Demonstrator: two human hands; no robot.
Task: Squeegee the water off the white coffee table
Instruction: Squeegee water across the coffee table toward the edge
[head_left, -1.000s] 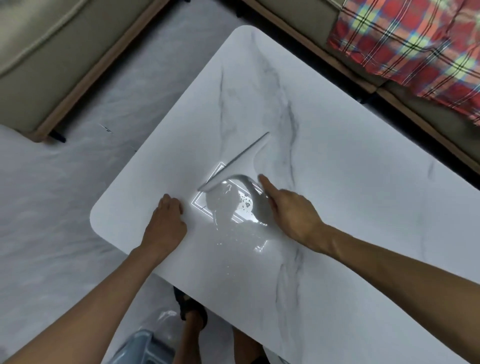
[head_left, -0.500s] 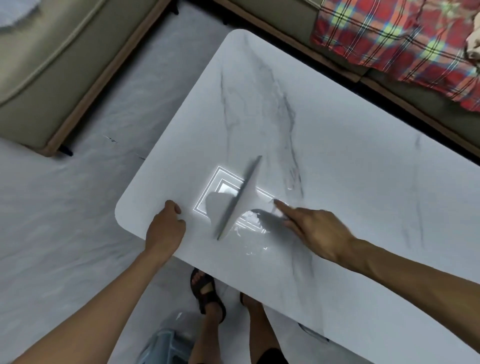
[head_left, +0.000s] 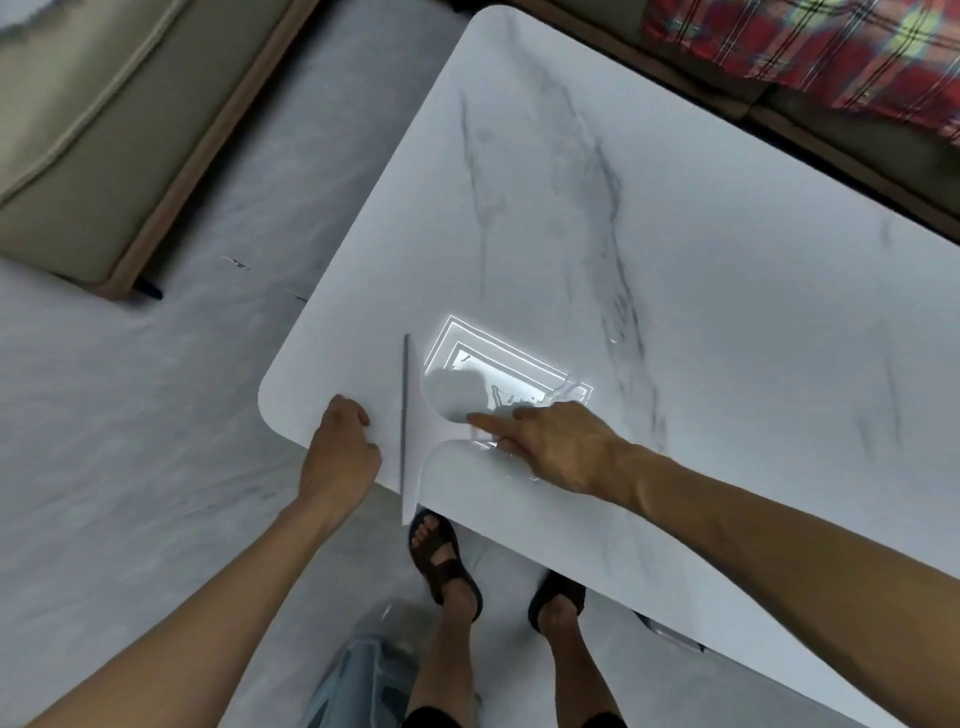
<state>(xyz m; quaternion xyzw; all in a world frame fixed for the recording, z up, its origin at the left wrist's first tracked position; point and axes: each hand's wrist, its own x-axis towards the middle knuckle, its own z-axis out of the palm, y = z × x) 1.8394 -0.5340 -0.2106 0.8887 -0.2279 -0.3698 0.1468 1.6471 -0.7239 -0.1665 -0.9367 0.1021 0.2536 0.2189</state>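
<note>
A white squeegee (head_left: 415, 431) with a thin grey blade lies flat on the white marble coffee table (head_left: 701, 270), near its front left corner. The blade's near end sticks out past the table's front edge. My right hand (head_left: 556, 447) is shut on the squeegee's handle, index finger stretched along it. A patch of water (head_left: 514, 395) glints with a reflected ceiling light just right of the blade. My left hand (head_left: 337, 447) rests on the table's front edge left of the blade, fingers curled, nothing in it.
A beige sofa (head_left: 88, 135) stands at the back left and another with a red plaid blanket (head_left: 810, 47) at the back right. My sandalled feet (head_left: 447, 566) stand on the pale floor under the table's edge. A clear plastic bin (head_left: 358, 680) sits by my legs.
The squeegee has swept left and toward the front edge, turning until its blade runs front to back. The water patch now lies right of the blade. My left hand stayed on the edge.
</note>
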